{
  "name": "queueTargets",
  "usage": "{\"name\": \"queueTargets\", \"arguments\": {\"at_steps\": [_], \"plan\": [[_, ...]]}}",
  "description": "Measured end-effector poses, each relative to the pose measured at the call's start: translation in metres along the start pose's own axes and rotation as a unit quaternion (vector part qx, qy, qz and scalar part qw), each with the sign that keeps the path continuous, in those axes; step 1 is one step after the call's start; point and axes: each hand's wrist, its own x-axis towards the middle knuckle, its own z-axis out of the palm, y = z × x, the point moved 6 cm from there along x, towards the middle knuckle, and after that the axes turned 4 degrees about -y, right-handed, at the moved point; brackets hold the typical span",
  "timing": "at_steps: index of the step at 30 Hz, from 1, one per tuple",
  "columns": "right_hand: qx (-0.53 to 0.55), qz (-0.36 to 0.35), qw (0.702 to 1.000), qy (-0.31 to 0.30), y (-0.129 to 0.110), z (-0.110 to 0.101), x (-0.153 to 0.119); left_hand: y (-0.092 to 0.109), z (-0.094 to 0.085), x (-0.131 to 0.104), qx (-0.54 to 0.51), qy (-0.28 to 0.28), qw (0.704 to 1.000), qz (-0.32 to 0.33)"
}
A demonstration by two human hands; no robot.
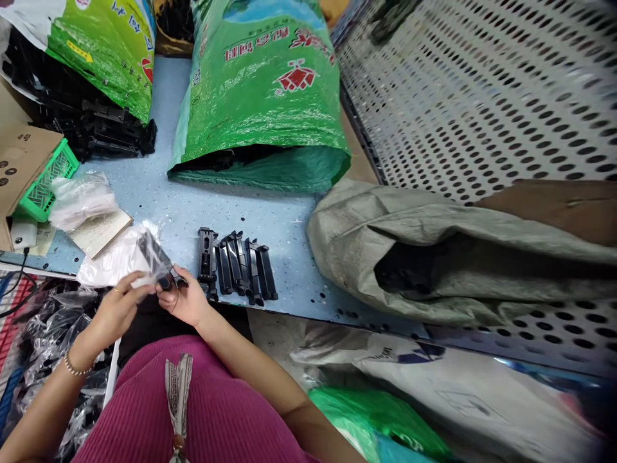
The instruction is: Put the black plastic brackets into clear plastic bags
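Between my hands, over the table's front edge, is a black plastic part (pixel 155 252) partly inside a clear plastic bag (pixel 146 265). My left hand (pixel 120 302) pinches the bag near its mouth. Around the lower end of the black part, the fingers of my right hand (pixel 186 299) are closed. Under the bagged end lies a pile of clear plastic bags (pixel 108 263). To the right of my right hand, several similar black plastic parts (pixel 236 267) lie side by side in a row on the blue table (pixel 164 199).
A green woven sack (pixel 270 109) lies open at the back, beside another sack (pixel 103 58) spilling black parts. On the right, a grey sack (pixel 347 238) lies by a perforated metal panel (pixel 482 96). A green basket (pixel 51 183) and cardboard box (pixel 29 161) stand at left.
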Motion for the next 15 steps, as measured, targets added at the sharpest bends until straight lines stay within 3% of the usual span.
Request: {"name": "queueTargets", "arguments": {"at_steps": [2,5,6,8,10,11,12,13,15], "plan": [[-0.135,-0.087,0.985,0.056,-0.007,0.000,-0.004,-0.005,0.007,-0.001,0.029,0.028,0.999,-0.026],[-0.400,-0.187,0.893,0.087,-0.013,0.017,-0.017,0.009,0.019,0.007,-0.005,-0.019,1.000,0.006],[-0.469,-0.193,0.860,0.059,-0.012,0.027,-0.022,0.017,0.018,0.009,-0.021,-0.037,0.999,0.020],[-0.542,-0.163,0.822,-0.057,-0.010,0.047,-0.032,0.032,0.003,0.005,-0.037,-0.038,0.998,0.027],[-0.572,-0.115,0.790,-0.190,-0.016,0.061,-0.049,0.031,-0.022,-0.013,-0.040,-0.026,0.999,-0.009],[-0.598,-0.114,0.763,-0.218,-0.028,0.064,-0.057,0.023,-0.034,-0.028,-0.041,-0.035,0.998,-0.038],[-0.640,-0.132,0.728,-0.208,-0.047,0.062,-0.063,0.010,-0.041,-0.044,-0.045,-0.063,0.994,-0.076],[-0.699,-0.166,0.677,-0.158,-0.071,0.058,-0.066,-0.006,-0.044,-0.063,-0.052,-0.099,0.987,-0.116],[-0.816,-0.210,0.538,0.012,-0.123,0.043,-0.068,-0.044,-0.041,-0.099,-0.079,-0.135,0.965,-0.212]]}}
